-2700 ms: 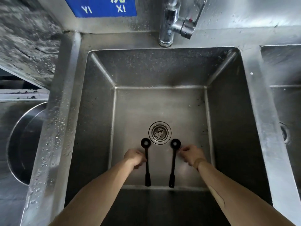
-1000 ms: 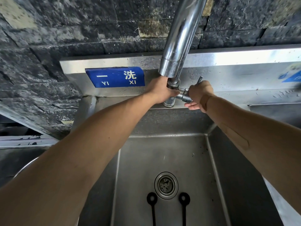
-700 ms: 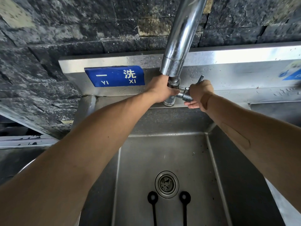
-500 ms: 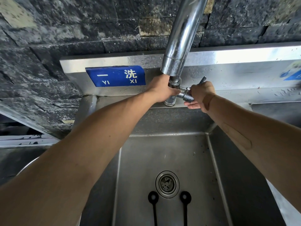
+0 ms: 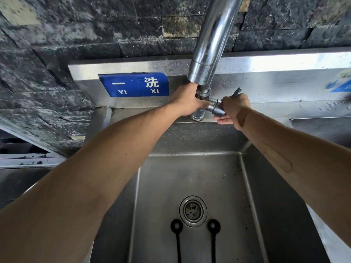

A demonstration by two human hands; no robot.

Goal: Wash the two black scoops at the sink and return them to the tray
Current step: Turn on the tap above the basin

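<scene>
Two black scoops lie side by side on the sink floor, the left scoop (image 5: 177, 236) and the right scoop (image 5: 214, 236), their round heads on either side of the drain (image 5: 193, 211). Both arms reach to the back of the sink. My left hand (image 5: 188, 100) grips the base of the chrome faucet (image 5: 210, 46). My right hand (image 5: 234, 107) is curled round the faucet's side valve lever (image 5: 218, 109), whose tip sticks up above my knuckles. No water is running from the spout. The tray is out of sight.
The steel sink basin (image 5: 190, 179) is deep, with a second basin (image 5: 322, 128) to the right. A blue sign (image 5: 135, 84) sits on the steel backsplash under a dark stone wall (image 5: 95, 25). A steel counter (image 5: 17, 179) lies to the left.
2.7 s ago both hands were down by the scoops on the sink floor; they have since left the scoops and gone up to the faucet. Over the last second my right hand turned slightly on the lever.
</scene>
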